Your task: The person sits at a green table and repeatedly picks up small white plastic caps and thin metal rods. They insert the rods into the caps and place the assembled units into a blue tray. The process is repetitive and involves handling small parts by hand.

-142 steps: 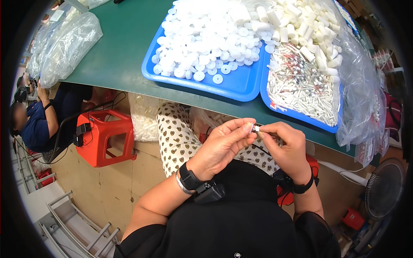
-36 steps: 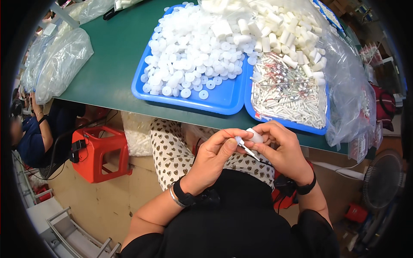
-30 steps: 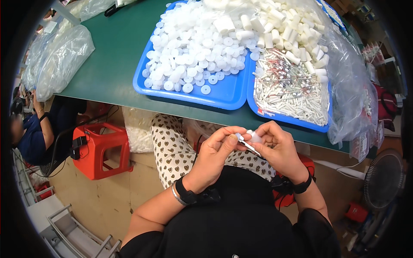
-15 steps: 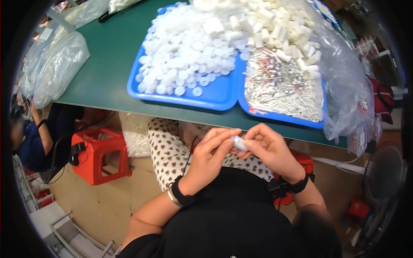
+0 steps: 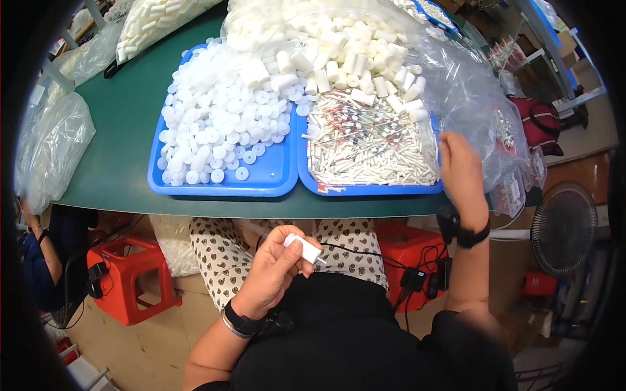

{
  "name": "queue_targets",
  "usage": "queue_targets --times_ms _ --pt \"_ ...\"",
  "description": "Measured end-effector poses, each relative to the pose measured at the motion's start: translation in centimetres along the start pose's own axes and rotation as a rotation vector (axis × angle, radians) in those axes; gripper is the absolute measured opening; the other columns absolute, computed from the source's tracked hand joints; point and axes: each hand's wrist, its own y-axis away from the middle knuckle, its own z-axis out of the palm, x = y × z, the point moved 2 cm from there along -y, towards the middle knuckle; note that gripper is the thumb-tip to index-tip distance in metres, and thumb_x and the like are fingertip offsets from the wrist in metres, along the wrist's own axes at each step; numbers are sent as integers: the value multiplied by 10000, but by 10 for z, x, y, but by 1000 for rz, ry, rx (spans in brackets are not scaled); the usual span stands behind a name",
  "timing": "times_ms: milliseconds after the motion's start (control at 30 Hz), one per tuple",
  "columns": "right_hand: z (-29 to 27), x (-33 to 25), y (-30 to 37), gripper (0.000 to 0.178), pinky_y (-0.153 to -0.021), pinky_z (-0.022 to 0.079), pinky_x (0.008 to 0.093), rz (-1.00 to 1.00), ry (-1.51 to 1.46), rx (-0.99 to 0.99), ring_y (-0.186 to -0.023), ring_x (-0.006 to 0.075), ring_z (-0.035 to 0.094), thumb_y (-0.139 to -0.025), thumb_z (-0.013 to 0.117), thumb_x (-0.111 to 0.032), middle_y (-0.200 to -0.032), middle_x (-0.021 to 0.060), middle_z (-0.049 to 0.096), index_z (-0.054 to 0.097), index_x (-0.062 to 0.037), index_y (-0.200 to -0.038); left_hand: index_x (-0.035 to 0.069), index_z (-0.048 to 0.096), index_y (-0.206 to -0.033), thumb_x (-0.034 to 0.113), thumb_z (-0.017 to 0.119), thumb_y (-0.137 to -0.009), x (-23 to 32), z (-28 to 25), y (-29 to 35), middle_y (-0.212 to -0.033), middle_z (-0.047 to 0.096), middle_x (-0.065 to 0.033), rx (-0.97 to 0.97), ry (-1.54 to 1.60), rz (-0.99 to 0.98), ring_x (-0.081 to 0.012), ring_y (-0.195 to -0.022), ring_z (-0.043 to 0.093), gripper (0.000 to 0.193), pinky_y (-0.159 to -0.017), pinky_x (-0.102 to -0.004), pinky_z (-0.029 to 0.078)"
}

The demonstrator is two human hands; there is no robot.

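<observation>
The left hand (image 5: pixel 277 264) pinches a white cylinder (image 5: pixel 304 249) (thin pin (image 5: pixel 322 260) protruding). The right hand (image 5: pixel 462 171) is beside a blue tray (image 5: pixel 378 190); finger spread unclear.

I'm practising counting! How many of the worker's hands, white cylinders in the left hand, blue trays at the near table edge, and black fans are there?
Left hand and right hand: 2
White cylinder: 1
Left blue tray and right blue tray: 2
Black fan: 1
Total: 6
</observation>
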Motion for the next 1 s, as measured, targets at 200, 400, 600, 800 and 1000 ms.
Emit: queue_targets --times_ms 200,400,600,800,1000 --pt "30 61 -25 187 -831 475 477 -150 267 -92 -972 410 593 -848 589 -28 -962 191 637 613 20 -1027 58 521 -1132 218 531 -1011 -5 6 -1 -1015 650 -165 -34 -7 -91 -147 -718 591 201 -664 -261 499" --pt "0 2 -12 335 -821 481 427 -47 -250 39 -936 404 591 -958 563 -113 -1053 227 594 537 -1 -1273 -1 556 -1112 168 530 -1014 1 1 1 -1123 642 -181 -2 -39 -1 -142 -785 621 198 -718 -275 526" --pt "0 -108 60 298 -752 513 387 -410 -758 -331 -884 315 624 -857 714 -130 -973 146 607 562 -10 -1084 11 547 -1043 130 547 -997 7 12 -8 -1074 617 -152 59 -35 116 -135 -738 585 127 -712 -261 506" --pt "25 -148 86 247 -710 498 403 -369 -795 -325 -858 308 610 -867 677 -149 -909 127 561 563 -25 -1048 29 536 -1039 183 537 -1012 6 13 -5 -1073 569 -110 128 -96 224 -115 -758 541 156 -689 -251 460" --pt "34 -158 90 269 -678 517 388 -215 -966 -359 -800 311 641 -891 675 -150 -913 127 609 582 -20 -1108 46 535 -1063 177 527 -1016 6 7 0 -1078 558 -91 174 -154 333 -101 -775 528 140 -706 -238 444"
